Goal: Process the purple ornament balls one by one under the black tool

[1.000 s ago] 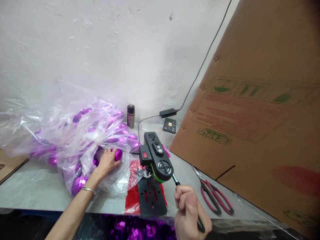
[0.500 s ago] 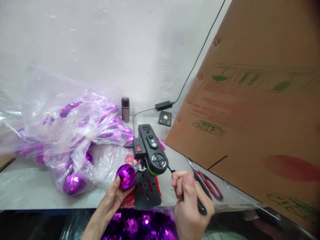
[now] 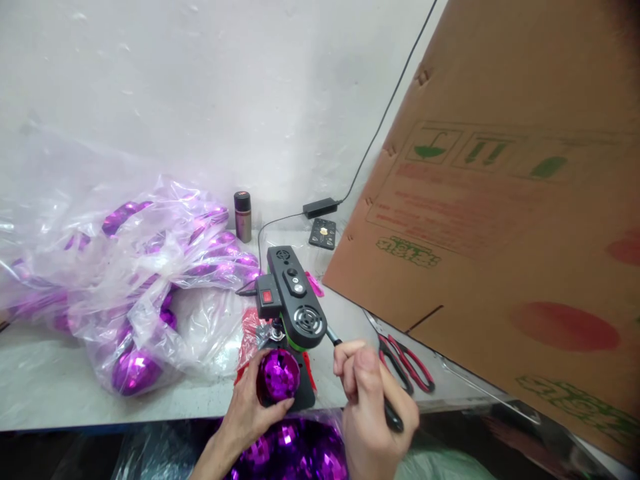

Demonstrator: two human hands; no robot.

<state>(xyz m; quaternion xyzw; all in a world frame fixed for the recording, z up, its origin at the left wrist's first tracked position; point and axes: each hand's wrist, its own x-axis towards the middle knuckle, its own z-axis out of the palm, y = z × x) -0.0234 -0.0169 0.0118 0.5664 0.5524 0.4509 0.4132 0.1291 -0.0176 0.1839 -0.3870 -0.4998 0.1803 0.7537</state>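
Note:
My left hand (image 3: 257, 403) grips a shiny purple mirror ball (image 3: 281, 375) between thumb and fingers, over the black slotted base plate (image 3: 303, 398) of a small machine. My right hand (image 3: 373, 393) is wrapped round the black handle (image 3: 393, 417) of a lever whose metal rod runs to that machine. The black machine (image 3: 299, 293) has round vents on top, green trim below and a side box with a red switch (image 3: 267, 295). Red plastic (image 3: 251, 337) lies under the base. Below the table edge, several more purple mirror balls (image 3: 295, 450) sit close to my body.
A clear plastic bag (image 3: 165, 267) of purple balls covers the left of the table. A big cardboard box (image 3: 475, 233) leans at the right, with red-handled scissors (image 3: 410, 363) before it. Against the wall stand a small bottle (image 3: 243, 217), a power adapter (image 3: 321, 207) and a black card-like item (image 3: 323, 234).
My left hand has carried the mirror ball right and slightly down, from beside the machine to over its base plate. My right hand keeps its hold on the lever handle. The view has shifted slightly.

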